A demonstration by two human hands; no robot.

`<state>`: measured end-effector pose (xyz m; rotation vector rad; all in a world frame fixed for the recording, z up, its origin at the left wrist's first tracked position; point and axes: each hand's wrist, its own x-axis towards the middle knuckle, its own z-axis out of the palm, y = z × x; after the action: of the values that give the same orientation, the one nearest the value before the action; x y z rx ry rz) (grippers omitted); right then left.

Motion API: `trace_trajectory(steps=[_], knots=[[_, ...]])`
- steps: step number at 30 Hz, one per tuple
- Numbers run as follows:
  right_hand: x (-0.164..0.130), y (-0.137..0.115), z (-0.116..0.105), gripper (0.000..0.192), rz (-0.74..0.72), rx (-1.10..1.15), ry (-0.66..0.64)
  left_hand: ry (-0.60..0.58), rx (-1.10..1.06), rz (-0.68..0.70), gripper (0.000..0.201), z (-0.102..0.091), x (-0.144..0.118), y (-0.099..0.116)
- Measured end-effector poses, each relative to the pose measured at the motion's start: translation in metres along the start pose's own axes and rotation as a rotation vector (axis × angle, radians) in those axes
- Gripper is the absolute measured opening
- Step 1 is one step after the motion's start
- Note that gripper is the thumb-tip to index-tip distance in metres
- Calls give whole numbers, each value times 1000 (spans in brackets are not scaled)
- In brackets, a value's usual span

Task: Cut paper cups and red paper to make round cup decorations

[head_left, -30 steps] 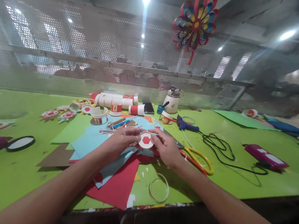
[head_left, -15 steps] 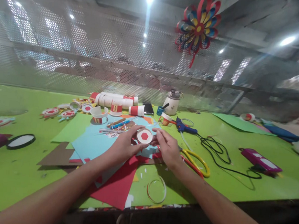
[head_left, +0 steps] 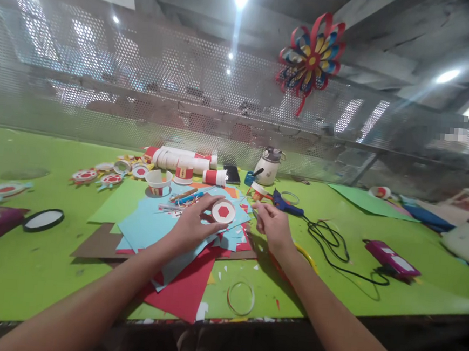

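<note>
My left hand [head_left: 192,227] holds a small white round disc with a red hexagon [head_left: 223,211] by its edge, lifted just above a pile of blue paper sheets [head_left: 145,223]. A short way to the right of the disc hovers my right hand [head_left: 274,225], fingers loosely curled and nothing seen in them. That hand and wrist cover most of the yellow-handled scissors [head_left: 306,255]. A blue glue gun [head_left: 286,204] lies just beyond my right hand.
Red paper [head_left: 184,293] and a thin paper ring [head_left: 241,297] lie near the green table's front edge [head_left: 26,294]. Red-and-white paper cups [head_left: 184,170], a white jar [head_left: 268,164], a black cord [head_left: 331,237], a magenta device [head_left: 390,258] and a black-rimmed lid [head_left: 44,219] surround the work spot. A mesh wall carries a paper flower [head_left: 312,60].
My right hand has let go of the disc and drawn off to the right. The left hand keeps the disc, now slightly farther from me.
</note>
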<state>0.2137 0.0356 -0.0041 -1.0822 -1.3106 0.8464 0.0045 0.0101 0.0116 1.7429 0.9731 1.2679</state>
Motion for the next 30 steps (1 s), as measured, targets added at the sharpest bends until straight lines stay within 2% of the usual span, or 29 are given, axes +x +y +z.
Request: trace_trajectory(steps=[4, 7, 11, 19, 25, 30], knots=[[-7, -16, 8, 33, 28, -4, -125, -56, 43, 79, 56, 0, -2, -4], [-11, -31, 14, 48, 57, 0, -252, -99, 87, 139, 54, 1, -3, -8], [-13, -41, 25, 61, 71, -39, -366, -77, 152, 217, 54, 3, -2, -15], [-12, -34, 32, 57, -52, -166, -361, -50, 170, 232, 53, 5, -2, -21], [-7, -27, 32, 55, -14, -130, -376, -67, 187, 188, 54, 5, 0, -23], [-7, -26, 30, 57, 73, -38, -424, -97, 171, 119, 54, 5, 0, -25]])
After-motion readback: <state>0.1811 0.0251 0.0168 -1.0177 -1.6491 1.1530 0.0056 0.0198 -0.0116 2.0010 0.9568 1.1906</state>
